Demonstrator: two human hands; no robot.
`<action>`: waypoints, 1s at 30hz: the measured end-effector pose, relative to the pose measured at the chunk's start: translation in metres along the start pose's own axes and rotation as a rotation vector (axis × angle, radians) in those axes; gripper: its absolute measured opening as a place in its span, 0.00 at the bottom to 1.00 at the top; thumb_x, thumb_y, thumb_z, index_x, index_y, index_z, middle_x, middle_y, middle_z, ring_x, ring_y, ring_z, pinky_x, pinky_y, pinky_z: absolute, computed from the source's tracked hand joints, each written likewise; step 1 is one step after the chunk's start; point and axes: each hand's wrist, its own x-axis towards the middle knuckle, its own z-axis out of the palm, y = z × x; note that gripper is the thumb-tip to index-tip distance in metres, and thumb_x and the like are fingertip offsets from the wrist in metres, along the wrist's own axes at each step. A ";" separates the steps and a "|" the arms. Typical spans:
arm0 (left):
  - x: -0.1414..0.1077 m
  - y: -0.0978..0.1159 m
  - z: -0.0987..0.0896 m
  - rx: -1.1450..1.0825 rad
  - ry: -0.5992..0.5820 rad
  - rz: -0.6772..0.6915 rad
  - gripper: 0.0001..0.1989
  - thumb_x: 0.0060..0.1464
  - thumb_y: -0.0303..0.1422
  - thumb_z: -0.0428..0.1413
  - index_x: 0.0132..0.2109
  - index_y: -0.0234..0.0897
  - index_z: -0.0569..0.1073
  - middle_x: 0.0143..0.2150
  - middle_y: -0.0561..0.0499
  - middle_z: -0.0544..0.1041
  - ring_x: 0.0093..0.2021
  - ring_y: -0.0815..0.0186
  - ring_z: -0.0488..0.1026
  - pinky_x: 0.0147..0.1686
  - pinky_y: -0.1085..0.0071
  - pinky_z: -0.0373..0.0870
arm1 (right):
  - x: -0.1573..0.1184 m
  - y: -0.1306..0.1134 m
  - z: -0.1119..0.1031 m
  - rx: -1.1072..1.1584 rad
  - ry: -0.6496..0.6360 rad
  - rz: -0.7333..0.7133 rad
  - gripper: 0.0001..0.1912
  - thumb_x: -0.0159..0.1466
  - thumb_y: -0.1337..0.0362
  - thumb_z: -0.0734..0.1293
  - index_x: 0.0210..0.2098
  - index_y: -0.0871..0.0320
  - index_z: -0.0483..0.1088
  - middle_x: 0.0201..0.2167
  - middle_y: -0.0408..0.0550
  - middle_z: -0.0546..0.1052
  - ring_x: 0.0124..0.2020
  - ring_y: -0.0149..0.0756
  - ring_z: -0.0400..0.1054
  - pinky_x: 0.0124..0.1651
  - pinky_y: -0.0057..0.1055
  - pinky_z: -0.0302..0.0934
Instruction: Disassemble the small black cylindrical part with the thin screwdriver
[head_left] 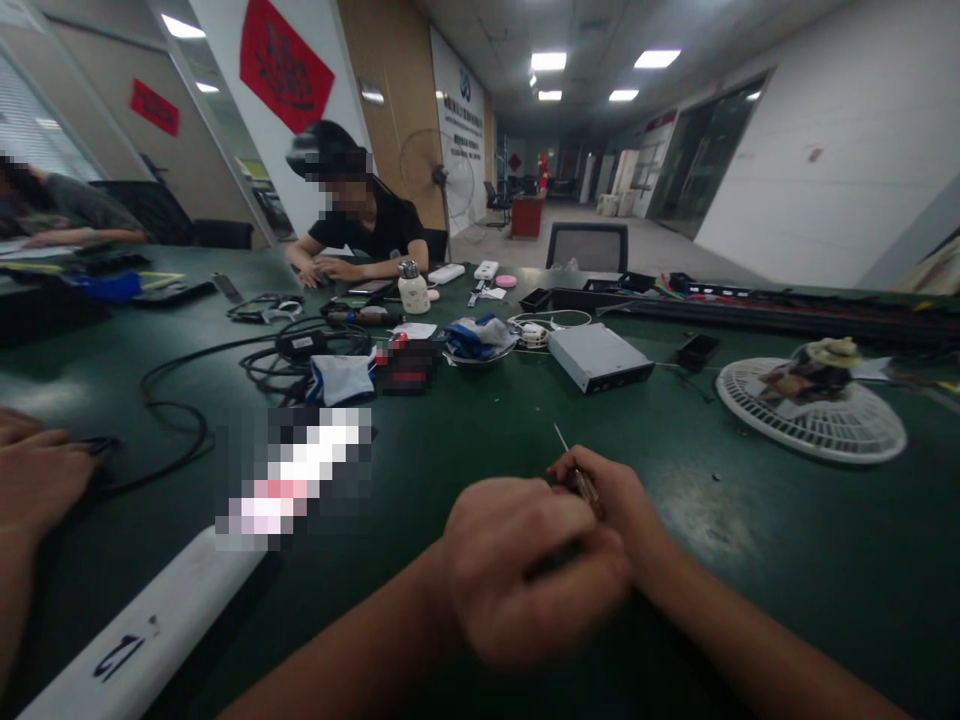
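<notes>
My right hand [619,500] is closed around the handle of a small screwdriver [589,492], whose thin metal shaft points up and to the left. In front of it, nearer the camera, my left hand [525,570] is curled into a fist and slightly blurred. Its fingers face away from me, so whatever they may hold is hidden. Both hands are above the green table [450,440], close together. Beyond them lies a grey metal disc drive [600,357], touched by neither hand. A white fan grille [814,420] with a motor on it lies to the right.
Another person's hand [45,470] is at the left edge, near a black cable [176,400]. A long white device [142,620] reaches in at lower left. Across the table sits a person in black [375,225]. A bowl with blue-white cloth [480,340] and a bottle [412,290] stand mid-table.
</notes>
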 end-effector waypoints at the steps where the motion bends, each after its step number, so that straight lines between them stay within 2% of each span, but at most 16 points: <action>1: 0.015 -0.013 0.008 0.024 0.018 0.120 0.01 0.56 0.34 0.56 0.37 0.45 0.71 0.34 0.52 0.75 0.34 0.63 0.74 0.39 0.62 0.75 | 0.005 0.000 0.003 0.033 0.027 0.007 0.06 0.61 0.72 0.66 0.35 0.55 0.67 0.35 0.45 0.78 0.36 0.39 0.73 0.40 0.35 0.66; 2: 0.027 -0.028 0.014 0.059 0.124 0.142 0.03 0.58 0.30 0.54 0.40 0.42 0.69 0.37 0.50 0.75 0.37 0.63 0.74 0.41 0.63 0.74 | 0.011 0.000 0.006 0.122 0.085 0.033 0.05 0.61 0.71 0.67 0.34 0.55 0.67 0.35 0.45 0.78 0.37 0.39 0.74 0.40 0.34 0.66; 4: 0.039 -0.057 0.024 0.135 0.199 0.015 0.10 0.56 0.25 0.53 0.45 0.39 0.65 0.39 0.50 0.72 0.38 0.64 0.73 0.40 0.65 0.73 | 0.019 0.004 0.013 0.302 0.220 0.086 0.08 0.60 0.69 0.69 0.32 0.56 0.64 0.37 0.47 0.79 0.40 0.41 0.75 0.44 0.37 0.67; 7: 0.039 -0.084 0.030 0.192 0.154 -0.191 0.20 0.49 0.19 0.53 0.49 0.38 0.61 0.43 0.49 0.69 0.41 0.63 0.72 0.40 0.66 0.71 | 0.026 0.013 0.021 0.514 0.315 0.134 0.12 0.58 0.68 0.72 0.30 0.55 0.62 0.39 0.49 0.79 0.43 0.42 0.75 0.46 0.39 0.69; 10: 0.037 -0.089 0.030 0.162 0.088 -0.254 0.14 0.53 0.20 0.51 0.45 0.38 0.62 0.40 0.50 0.68 0.37 0.65 0.70 0.38 0.67 0.70 | 0.025 0.019 0.023 0.643 0.325 0.143 0.14 0.57 0.69 0.73 0.30 0.55 0.62 0.38 0.47 0.79 0.40 0.39 0.76 0.45 0.38 0.70; 15: 0.044 -0.088 0.033 0.123 -0.025 -0.146 0.16 0.53 0.18 0.55 0.46 0.40 0.68 0.45 0.50 0.72 0.46 0.61 0.70 0.46 0.61 0.69 | 0.023 0.021 0.022 0.661 0.321 0.159 0.17 0.56 0.69 0.75 0.27 0.55 0.61 0.34 0.45 0.80 0.41 0.40 0.76 0.45 0.36 0.70; 21: 0.043 -0.095 0.033 0.106 -0.020 -0.059 0.19 0.55 0.23 0.62 0.51 0.46 0.74 0.49 0.54 0.77 0.50 0.61 0.72 0.50 0.59 0.68 | 0.019 0.017 0.023 0.586 0.215 0.080 0.14 0.60 0.69 0.73 0.27 0.55 0.63 0.36 0.45 0.81 0.42 0.40 0.77 0.45 0.36 0.69; 30: 0.043 -0.091 0.033 0.090 -0.101 0.078 0.18 0.54 0.25 0.64 0.51 0.43 0.75 0.48 0.53 0.79 0.47 0.62 0.74 0.48 0.61 0.67 | 0.015 0.012 0.022 0.412 0.267 -0.076 0.14 0.60 0.73 0.71 0.28 0.54 0.62 0.34 0.41 0.79 0.38 0.34 0.75 0.43 0.31 0.67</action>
